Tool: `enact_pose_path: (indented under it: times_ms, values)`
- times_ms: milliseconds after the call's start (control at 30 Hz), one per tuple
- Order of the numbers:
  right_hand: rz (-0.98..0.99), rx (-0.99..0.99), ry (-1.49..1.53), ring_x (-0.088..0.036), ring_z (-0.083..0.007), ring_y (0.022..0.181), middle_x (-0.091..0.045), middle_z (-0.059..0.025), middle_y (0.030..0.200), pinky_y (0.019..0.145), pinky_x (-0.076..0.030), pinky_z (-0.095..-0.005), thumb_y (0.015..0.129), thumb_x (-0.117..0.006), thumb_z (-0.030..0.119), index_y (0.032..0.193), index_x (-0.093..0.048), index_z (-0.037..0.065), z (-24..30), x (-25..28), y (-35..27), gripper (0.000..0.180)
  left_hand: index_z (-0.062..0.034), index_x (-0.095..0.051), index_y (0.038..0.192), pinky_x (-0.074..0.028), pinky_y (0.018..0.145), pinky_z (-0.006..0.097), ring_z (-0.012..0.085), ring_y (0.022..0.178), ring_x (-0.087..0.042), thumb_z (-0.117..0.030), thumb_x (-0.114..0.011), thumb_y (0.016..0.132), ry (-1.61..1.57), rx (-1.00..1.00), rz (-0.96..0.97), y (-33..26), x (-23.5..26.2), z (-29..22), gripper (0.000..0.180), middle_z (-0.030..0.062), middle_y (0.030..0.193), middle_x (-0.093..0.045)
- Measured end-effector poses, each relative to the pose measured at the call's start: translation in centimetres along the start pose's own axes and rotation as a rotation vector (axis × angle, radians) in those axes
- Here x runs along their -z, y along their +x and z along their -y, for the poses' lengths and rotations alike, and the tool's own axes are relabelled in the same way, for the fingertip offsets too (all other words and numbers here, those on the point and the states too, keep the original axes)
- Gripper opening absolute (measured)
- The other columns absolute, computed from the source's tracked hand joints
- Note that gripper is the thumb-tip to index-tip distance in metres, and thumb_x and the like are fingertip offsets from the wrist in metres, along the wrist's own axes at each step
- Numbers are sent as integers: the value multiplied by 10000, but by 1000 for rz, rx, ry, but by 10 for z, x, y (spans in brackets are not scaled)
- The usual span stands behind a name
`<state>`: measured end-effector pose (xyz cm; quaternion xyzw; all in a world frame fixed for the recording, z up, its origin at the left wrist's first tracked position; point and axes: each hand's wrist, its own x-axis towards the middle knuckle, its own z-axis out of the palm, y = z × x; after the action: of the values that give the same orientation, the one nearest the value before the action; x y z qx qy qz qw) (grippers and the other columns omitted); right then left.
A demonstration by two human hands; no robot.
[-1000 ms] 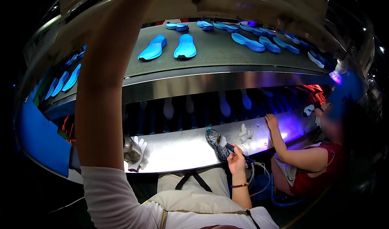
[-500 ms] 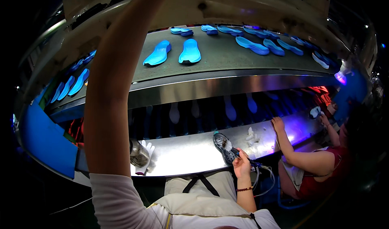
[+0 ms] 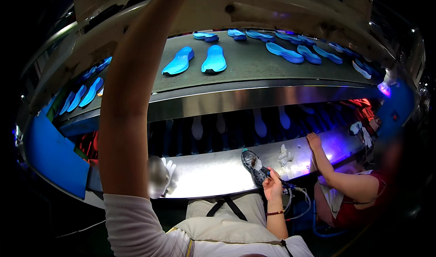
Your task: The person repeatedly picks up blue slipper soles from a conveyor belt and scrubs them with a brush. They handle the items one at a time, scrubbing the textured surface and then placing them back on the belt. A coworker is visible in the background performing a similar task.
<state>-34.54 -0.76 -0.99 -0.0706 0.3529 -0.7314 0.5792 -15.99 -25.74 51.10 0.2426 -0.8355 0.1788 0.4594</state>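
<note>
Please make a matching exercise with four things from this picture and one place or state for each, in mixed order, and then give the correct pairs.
Things:
1. blue insoles
2. dark shoe sole
3. right hand
4. left arm

Places or states:
A. lying on the shiny metal workbench
B. raised toward the top of the picture
C. lying on the upper conveyor belt
D. holding a thin tool at the sole

Pairs: 1-C, 2-A, 3-D, 4-B
</note>
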Motion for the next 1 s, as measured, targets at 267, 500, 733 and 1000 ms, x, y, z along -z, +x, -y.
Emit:
enact_pose_path:
  times_ms: [267, 500, 733, 1000]
  values:
    - [0, 7, 6, -496, -93, 495, -574, -32, 725, 436, -379, -200, 835, -508, 125, 1007, -547, 29, 1, -4, 0, 201, -9, -578, 1056, -432, 791, 310, 238, 917, -568, -160, -528, 674, -121, 94, 26, 6, 0, 3, 414, 184, 981, -602]
    - [-10, 6, -5, -491, -96, 499, -572, -36, 729, 440, -385, -206, 831, -513, 133, 1003, -545, 42, 3, -2, 3, 197, -1, -589, 1035, -444, 734, 283, 207, 854, -585, -101, -489, 647, -156, 162, 35, 6, -1, -8, 413, 172, 932, -620]
    - [-4, -2, 1, -491, -99, 500, -568, -36, 723, 440, -384, -208, 835, -506, 132, 1005, -543, 41, 3, -3, 2, 196, -24, -560, 1095, -453, 734, 276, 202, 879, -576, -119, -556, 602, -127, 113, 70, 5, 3, -2, 502, 169, 1009, -595]
    - [-20, -4, 8, -490, -94, 508, -561, -33, 700, 444, -379, -204, 836, -506, 136, 1014, -542, 42, 8, 0, 3, 205, -47, -464, 1197, -433, 830, 319, 248, 962, -538, -103, -656, 556, -181, 232, 246, -8, 16, -38, 671, 167, 1125, -519]
